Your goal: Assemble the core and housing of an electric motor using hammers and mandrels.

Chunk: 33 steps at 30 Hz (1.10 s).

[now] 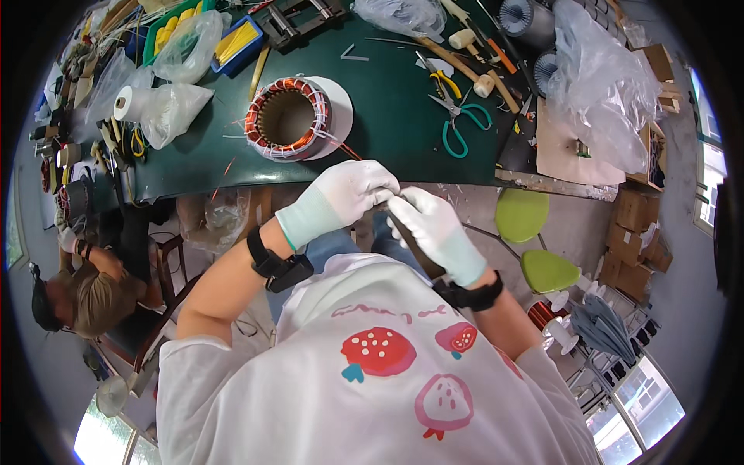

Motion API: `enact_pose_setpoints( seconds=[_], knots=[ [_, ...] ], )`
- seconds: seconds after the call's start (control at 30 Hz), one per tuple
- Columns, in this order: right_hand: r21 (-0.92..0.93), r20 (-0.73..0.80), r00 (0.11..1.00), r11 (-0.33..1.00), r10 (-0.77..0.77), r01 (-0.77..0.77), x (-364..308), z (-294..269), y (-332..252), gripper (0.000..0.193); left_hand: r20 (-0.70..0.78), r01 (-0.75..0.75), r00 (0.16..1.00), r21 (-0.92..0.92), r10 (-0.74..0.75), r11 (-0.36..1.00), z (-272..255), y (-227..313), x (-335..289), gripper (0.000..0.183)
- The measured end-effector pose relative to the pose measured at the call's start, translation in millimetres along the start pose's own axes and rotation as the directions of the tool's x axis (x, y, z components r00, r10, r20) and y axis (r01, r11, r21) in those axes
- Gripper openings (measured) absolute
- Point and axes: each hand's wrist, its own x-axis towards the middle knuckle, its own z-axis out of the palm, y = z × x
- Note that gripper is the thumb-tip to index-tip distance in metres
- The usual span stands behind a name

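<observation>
In front of my body, both white-gloved hands meet just off the near edge of the table. My right hand (435, 226) is closed around a dark, flat strip (420, 254), which slants down beneath its fingers. Pinched together at the right hand's fingertips, my left hand (349, 194) grips something too small and covered to make out. Behind the hands stands a motor stator (320, 116) with orange copper windings laced in white cord. It rests partly on a white disc (341, 105). Orange lead wires (351, 153) run from the stator toward my left hand.
Teal-handled scissors (457, 124), yellow-handled pliers (443, 81) and a mallet (473, 75) lie on the green table (387, 101). Plastic bags (597, 85) cover the right end. Green stools (523, 215) stand right of me; a co-worker (108, 287) sits at left.
</observation>
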Motion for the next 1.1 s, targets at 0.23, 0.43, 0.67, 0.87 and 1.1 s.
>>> enact_pose_setpoints(
  seconds=[0.23,0.43,0.67,0.87,1.1],
  knots=[
    [0.331,0.218,0.952,0.901,0.216,-0.28,-14,-12,0,0.03,0.031,0.07,0.997,-0.059,-0.069,0.996,4,3,-8,0.01],
    [0.466,0.335,0.868,0.737,0.365,-0.49,-38,-33,-3,0.037,0.072,0.118,0.991,-0.086,-0.112,0.989,0,6,-11,0.012],
    [0.575,0.338,0.894,0.687,0.295,-0.444,-29,-13,-9,0.041,0.065,0.074,0.996,-0.091,-0.068,0.993,2,6,-7,0.013],
    [0.583,0.258,0.946,0.748,0.198,-0.316,-12,0,-4,0.041,0.037,0.054,0.998,-0.072,-0.051,0.996,7,2,-4,0.014],
    [-0.045,0.03,0.996,0.995,0.087,-0.085,-22,-21,4,0.03,0.012,0.023,1.0,-0.057,-0.022,0.998,8,-2,-4,0.014]
  ],
)
